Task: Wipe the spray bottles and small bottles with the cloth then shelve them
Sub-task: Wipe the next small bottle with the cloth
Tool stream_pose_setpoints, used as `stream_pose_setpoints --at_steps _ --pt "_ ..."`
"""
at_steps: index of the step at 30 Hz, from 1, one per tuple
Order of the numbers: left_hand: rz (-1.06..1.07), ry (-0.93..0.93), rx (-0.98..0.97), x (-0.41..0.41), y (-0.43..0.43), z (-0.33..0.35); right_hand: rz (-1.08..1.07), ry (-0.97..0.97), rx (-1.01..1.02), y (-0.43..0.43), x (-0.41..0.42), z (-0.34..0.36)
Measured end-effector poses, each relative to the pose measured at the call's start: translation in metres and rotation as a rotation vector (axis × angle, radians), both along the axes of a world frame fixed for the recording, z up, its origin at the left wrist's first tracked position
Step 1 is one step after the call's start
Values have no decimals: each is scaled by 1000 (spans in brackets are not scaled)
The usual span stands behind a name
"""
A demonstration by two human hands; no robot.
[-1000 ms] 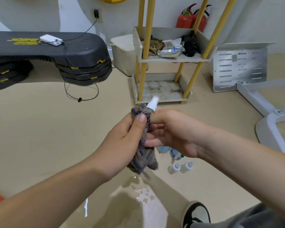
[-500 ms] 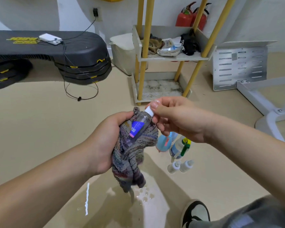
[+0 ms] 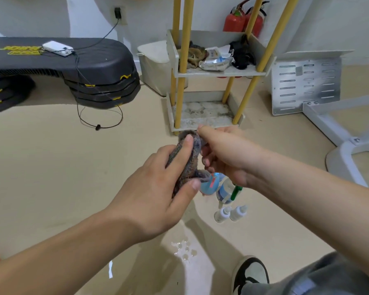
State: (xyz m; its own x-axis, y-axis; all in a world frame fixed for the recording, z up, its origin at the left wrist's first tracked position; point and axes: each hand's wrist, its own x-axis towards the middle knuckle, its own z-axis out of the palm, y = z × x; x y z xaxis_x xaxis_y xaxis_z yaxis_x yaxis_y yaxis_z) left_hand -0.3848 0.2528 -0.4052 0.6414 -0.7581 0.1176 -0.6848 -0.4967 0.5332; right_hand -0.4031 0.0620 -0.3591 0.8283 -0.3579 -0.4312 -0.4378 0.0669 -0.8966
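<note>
The cloth [image 3: 188,165] is bunched into a tight roll in mid-air, just in front of the bottom tray of the shelf rack [image 3: 202,111]. We judge a small bottle is wrapped inside, though none of it shows. Our left hand [image 3: 158,194] is clenched round the roll, thumb laid along it and fingers curled underneath. Our right hand [image 3: 228,154] has its fingers curled and pinches the cloth's top end. We cannot tell whether a cap lies under those fingertips.

A bottle this small should be light and stiff, and likely slick if damp. We would hold it by the body through the soft cloth, with the other hand steadying the neck rather than a cap that might pull off.

On the floor, nearer to us than the rack, stand a blue bottle [image 3: 209,186] and, just beside it, a clear spray bottle [image 3: 225,192] with a green trigger. Two little dropper bottles [image 3: 223,213] sit closer to us again, side by side. A wet patch [image 3: 184,250] glistens further from the rack, near our shoe [image 3: 251,271]. The rack's upper tray holds rags and packets.
</note>
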Motion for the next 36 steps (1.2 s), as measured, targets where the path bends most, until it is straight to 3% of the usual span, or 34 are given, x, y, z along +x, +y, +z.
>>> stream_pose_setpoints --at_steps 4,8,11,13,17,19,21,25,27,29,31,34,36 --pt "80 114 -183 8 -2 5 68 -29 -34 1 -2 2" --pt "177 -72 -6 10 -1 14 197 -107 -178 12 -7 5" --pt "191 -33 -46 13 1 18 205 -142 -205 18 -9 5" --pt "260 216 -215 22 -2 19 215 -158 -217 18 -9 4" --pt "472 1161 -335 32 -5 28 251 -169 -240 13 -7 5" --pt "473 1283 -335 32 -4 26 225 -145 -234 10 -7 4" --pt "491 1053 -335 31 -6 23 184 -115 -186 9 -7 1" --pt "185 139 -144 22 -2 16 178 -28 -87 11 -6 -2" --pt "110 4 -85 20 0 12 240 6 -83 10 -7 1" --pt "132 135 -210 22 -2 12 289 14 -87 7 -7 3" --pt "225 417 -352 24 -6 16 316 10 -46 2 -7 4" --pt "382 881 -377 29 -7 22 343 -35 56 -3 -6 3" --pt "371 1082 -380 30 -7 23 368 -72 43 -4 -6 2"
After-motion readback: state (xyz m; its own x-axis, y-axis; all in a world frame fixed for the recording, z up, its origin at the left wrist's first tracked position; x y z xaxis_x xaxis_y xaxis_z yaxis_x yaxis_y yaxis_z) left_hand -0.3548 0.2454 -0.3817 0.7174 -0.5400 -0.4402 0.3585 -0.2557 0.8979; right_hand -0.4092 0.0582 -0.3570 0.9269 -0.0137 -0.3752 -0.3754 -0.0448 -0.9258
